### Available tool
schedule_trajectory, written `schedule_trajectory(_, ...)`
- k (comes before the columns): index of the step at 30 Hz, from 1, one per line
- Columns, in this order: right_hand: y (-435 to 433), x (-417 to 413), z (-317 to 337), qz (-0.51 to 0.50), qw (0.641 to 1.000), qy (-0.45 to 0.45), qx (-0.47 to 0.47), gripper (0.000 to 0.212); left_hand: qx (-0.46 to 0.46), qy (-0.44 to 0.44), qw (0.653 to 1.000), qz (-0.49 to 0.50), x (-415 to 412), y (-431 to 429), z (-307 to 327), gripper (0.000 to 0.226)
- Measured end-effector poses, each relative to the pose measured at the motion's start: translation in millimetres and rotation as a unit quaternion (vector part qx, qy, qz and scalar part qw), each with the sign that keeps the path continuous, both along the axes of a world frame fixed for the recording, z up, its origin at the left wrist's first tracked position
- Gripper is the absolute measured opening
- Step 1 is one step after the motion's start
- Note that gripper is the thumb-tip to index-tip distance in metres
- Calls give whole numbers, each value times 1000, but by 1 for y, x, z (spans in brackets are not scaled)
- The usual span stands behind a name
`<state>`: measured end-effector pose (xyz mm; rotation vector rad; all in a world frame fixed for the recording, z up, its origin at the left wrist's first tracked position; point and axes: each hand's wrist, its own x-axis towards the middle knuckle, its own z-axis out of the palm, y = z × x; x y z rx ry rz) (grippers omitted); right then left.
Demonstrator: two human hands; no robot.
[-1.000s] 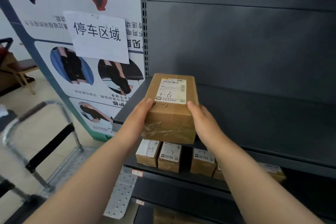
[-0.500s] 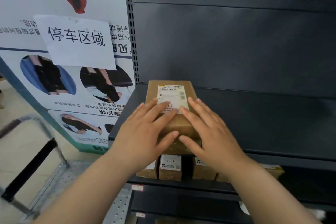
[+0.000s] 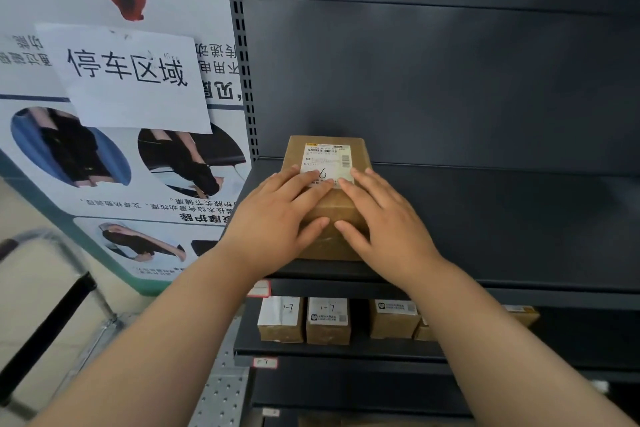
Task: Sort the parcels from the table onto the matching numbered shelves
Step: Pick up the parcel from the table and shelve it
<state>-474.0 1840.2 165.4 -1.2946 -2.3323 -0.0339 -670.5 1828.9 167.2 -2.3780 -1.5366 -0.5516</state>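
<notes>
Parcel [image 3: 330,210]: brown cardboard box, taped, with a white label [image 3: 327,159] on top. A handwritten 9 shows between the fingertips and the rest of the mark is covered. Position: centre of the frame, lying flat at the left end of the dark shelf [image 3: 485,225], near face about level with the front lip, far end short of the back panel. Left hand [image 3: 273,218] and right hand [image 3: 388,222]: both flat on the top, fingers straight and spread, thumbs down on the near face, pressing with nothing curled round the box. Handling, as judged: stiff-walled and square, probably light to moderate. Tape and label look slick under a palm, so a push on the near face or a hold on the two long sides suits better than the top. Edges: slotted upright [image 3: 244,80] just left of the box; front lip beneath the wrists, with a tag [image 3: 259,288] at its left corner. Open room: bare shelf runs wide to the right, and some depth remains behind. Lower centre: a row of smaller parcels [image 3: 327,321] with hand-marked labels on the shelf below, well apart from the hands. Poster [image 3: 104,166]: left of the frame.
</notes>
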Motion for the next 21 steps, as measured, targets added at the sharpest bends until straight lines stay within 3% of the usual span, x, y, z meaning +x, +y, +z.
schedule_trajectory(10, -1, 10, 16, -6, 998, -52, 25, 68, 52, 32, 998, -11, 7, -2, 6, 59)
schedule_trajectory(17, -29, 51, 14, -91, 996, -19, 3, 70, 40, 64, 993, -91, 53, 5, 14, 61)
schedule_trajectory(21, -64, 102, 5, -193, 981, 0, -20, 71, 33, 60, 983, -172, 108, 5, 10, 61)
